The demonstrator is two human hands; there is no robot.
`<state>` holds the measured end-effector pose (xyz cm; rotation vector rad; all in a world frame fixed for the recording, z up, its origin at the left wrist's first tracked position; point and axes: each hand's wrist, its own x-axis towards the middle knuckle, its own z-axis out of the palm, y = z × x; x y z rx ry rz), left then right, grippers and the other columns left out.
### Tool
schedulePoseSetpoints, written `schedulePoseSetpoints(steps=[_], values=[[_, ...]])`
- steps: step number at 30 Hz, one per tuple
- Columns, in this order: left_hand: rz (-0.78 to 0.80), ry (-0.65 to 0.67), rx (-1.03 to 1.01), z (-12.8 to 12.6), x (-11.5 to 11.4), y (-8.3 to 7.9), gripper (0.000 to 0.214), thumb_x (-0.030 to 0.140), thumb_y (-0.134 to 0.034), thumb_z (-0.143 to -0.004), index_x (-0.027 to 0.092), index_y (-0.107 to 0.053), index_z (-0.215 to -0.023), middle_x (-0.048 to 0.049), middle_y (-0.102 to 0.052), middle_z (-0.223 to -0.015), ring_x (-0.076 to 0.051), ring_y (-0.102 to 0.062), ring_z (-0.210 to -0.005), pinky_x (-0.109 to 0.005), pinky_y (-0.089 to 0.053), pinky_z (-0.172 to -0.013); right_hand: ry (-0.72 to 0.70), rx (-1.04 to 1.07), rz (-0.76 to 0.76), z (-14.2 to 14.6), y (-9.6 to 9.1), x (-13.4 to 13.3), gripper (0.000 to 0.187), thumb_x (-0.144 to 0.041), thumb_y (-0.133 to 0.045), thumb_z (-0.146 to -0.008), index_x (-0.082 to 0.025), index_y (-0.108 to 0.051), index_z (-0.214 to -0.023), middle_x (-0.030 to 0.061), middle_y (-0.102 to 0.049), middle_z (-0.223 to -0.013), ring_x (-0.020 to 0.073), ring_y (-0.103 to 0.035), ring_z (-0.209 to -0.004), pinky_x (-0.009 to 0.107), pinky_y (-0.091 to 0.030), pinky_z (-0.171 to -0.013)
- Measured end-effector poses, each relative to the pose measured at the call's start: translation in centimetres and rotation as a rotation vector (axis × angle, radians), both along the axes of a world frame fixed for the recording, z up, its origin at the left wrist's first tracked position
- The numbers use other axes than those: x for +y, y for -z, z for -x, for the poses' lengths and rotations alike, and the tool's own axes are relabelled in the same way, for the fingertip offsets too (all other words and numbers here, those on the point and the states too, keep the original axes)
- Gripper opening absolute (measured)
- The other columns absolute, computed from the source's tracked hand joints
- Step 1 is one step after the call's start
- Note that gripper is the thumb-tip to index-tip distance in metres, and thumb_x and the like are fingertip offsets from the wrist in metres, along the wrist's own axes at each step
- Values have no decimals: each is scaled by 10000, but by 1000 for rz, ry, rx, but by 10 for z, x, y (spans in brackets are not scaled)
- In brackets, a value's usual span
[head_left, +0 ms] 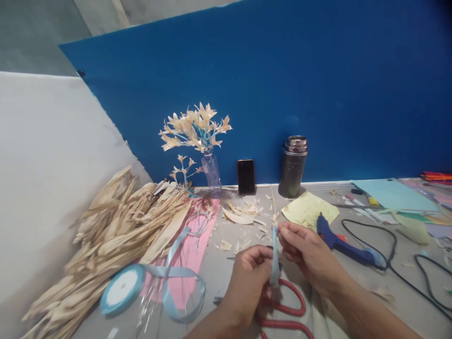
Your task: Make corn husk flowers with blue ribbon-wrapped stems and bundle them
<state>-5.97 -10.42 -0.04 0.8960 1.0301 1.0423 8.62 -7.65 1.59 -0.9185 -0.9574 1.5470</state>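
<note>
My left hand (249, 278) is curled shut around the lower end of a thin stick wrapped in light blue ribbon (274, 256). My right hand (305, 252) pinches the same ribbon-wrapped stick near its top, where small dried husk petals (274, 217) stick out. Red-handled scissors (287, 310) lie on the table under both hands. A blue ribbon spool (122, 288) lies to the left, its loose ribbon (176, 273) trailing over a pink sheet (192, 249).
A heap of dried corn husks (116, 240) fills the left side. A vase of husk flowers (199, 136), a phone (246, 176) and a metal flask (293, 165) stand against the blue board. A blue glue gun (344, 245) with black cord, a yellow sheet (309, 209) and coloured papers (395, 195) lie right.
</note>
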Motion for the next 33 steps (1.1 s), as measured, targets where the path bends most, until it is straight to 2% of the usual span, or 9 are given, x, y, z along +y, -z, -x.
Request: schedulePoseSetpoints(steps=[2, 4, 9, 15, 22, 30, 33], values=[[-56, -71, 95, 1, 2, -1, 133, 257, -683, -694, 141, -652, -750, 23, -542, -578, -55, -378, -418, -184, -301, -399, 50, -23, 32, -1, 1, 2, 371, -480, -786, -726, -155, -680, -868, -53, -451, -618, 73, -257, -508, 227, -176, -471], [-131, -122, 218, 2, 3, -2, 79, 223, -660, -697, 145, -648, -697, 34, -513, -539, -55, -367, -413, -187, -296, -409, 111, -113, 48, -2, 2, 3, 398, -499, -771, -728, -151, -708, -910, -20, -527, -669, 71, -298, -506, 228, -196, -474], [-244, -198, 395, 3, 1, -4, 55, 156, -624, -699, 144, -671, -672, 2, -578, -594, -102, -494, -545, -191, -379, -502, 121, -341, -11, -1, -4, 1, 362, -521, -734, -746, -161, -698, -754, -26, -517, -596, 79, -323, -491, 242, -225, -477], [-223, -183, 422, 5, 1, -4, 74, 155, -611, -709, 152, -679, -681, -2, -601, -601, -124, -525, -560, -206, -407, -526, 118, -440, -99, 1, -15, -5, 395, -557, -681, -766, -181, -658, -647, -32, -462, -509, 107, -356, -488, 253, -282, -476], [-254, -196, 425, 4, 0, -4, 71, 141, -635, -700, 162, -692, -663, -16, -621, -622, -139, -545, -598, -214, -424, -561, 149, -429, -137, 4, -14, -6, 308, -495, -735, -693, -194, -675, -670, -2, -559, -575, 133, -454, -517, 254, -373, -486], [-283, -157, 517, 1, -4, 0, 76, 148, -624, -722, 164, -694, -698, -42, -653, -661, -147, -557, -607, -217, -416, -530, 176, -522, -149, -2, -7, -2, 247, -415, -669, -757, -190, -630, -661, -23, -508, -550, 131, -428, -513, 261, -355, -504], [-272, -118, 484, 0, -6, -1, 56, 147, -633, -714, 160, -681, -689, -40, -649, -664, -126, -540, -575, -206, -405, -509, 186, -581, -171, -5, -6, -2, 229, -367, -634, -769, -202, -592, -616, -19, -521, -562, 141, -440, -534, 269, -359, -525]])
